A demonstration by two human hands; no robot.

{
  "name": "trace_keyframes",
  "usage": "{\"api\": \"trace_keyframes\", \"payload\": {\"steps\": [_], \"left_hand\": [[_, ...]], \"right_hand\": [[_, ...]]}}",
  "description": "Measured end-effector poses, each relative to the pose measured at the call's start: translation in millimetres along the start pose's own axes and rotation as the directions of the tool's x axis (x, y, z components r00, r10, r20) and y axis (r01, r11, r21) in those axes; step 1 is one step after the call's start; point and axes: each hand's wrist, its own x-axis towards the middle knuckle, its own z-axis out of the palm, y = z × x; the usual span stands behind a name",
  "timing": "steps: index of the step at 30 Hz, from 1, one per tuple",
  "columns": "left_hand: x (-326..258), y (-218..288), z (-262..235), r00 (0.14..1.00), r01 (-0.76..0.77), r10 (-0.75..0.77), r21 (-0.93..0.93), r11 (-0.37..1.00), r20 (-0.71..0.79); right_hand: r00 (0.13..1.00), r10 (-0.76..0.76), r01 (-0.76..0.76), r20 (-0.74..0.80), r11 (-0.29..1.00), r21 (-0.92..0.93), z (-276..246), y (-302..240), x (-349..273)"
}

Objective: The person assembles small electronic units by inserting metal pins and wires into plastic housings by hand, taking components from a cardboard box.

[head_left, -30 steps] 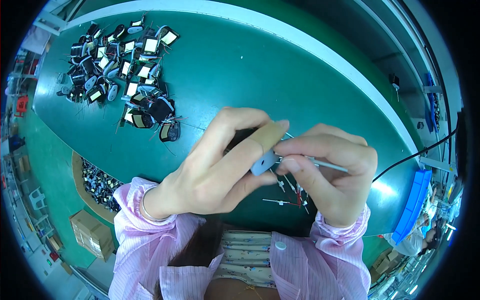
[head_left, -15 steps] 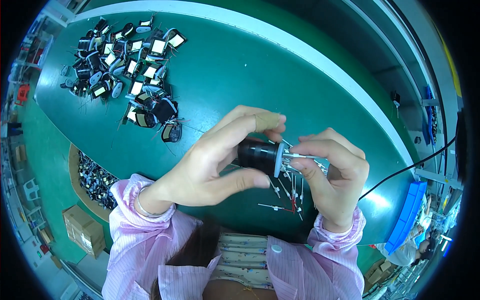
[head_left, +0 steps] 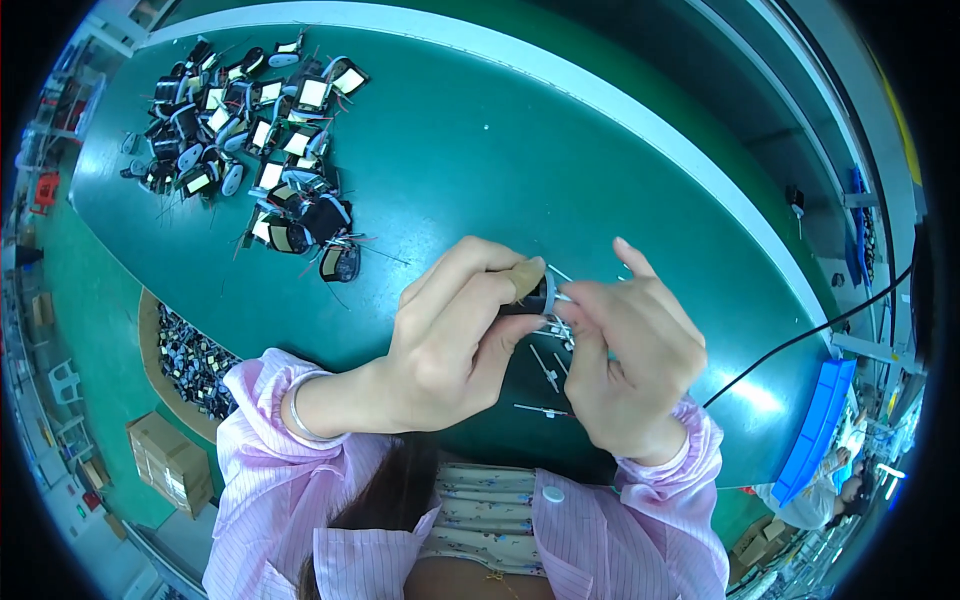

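Note:
My left hand point(head_left: 455, 345), with a tan bandage on one finger, is closed around a black housing with a grey rim point(head_left: 549, 293). The housing lies on its side, mostly covered by the fingers. At the rim, my right hand point(head_left: 640, 350) pinches a thin whitish piece point(head_left: 563, 296), of which only a bit shows between thumb and forefinger. Below the hands, thin pin-like parts with white collars point(head_left: 545, 411) lie scattered on the green table, some hidden behind the right hand.
A heap of black housings with grey rims, pale yellow patches and wires point(head_left: 270, 130) covers the table's far left. Left of me stand a round-sided bin of small dark parts point(head_left: 190, 355) and a cardboard box point(head_left: 168, 462). A blue tray point(head_left: 815, 435) and a black cable point(head_left: 800, 343) are at the right.
My right hand has moved left to the housing's rim, its fingers tightening and one finger lifting. My left fingers have closed further around the housing, which has turned and is more hidden.

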Motion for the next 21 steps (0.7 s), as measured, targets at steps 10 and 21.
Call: {"api": "trace_keyframes", "payload": {"steps": [10, 21], "left_hand": [[15.1, -16.9, -11.3, 0.984, 0.075, -0.067, -0.042, 0.996, 0.163], [100.1, -164.0, -114.3, 0.946, 0.094, -0.313, 0.995, 0.021, -0.083]], "right_hand": [[0.984, 0.054, -0.068, 0.171, 0.995, 0.077, 1.6, 24.0, 12.0], [0.997, 0.07, -0.012, 0.035, 0.58, -0.815, -3.5, 83.2, 43.2]]}}
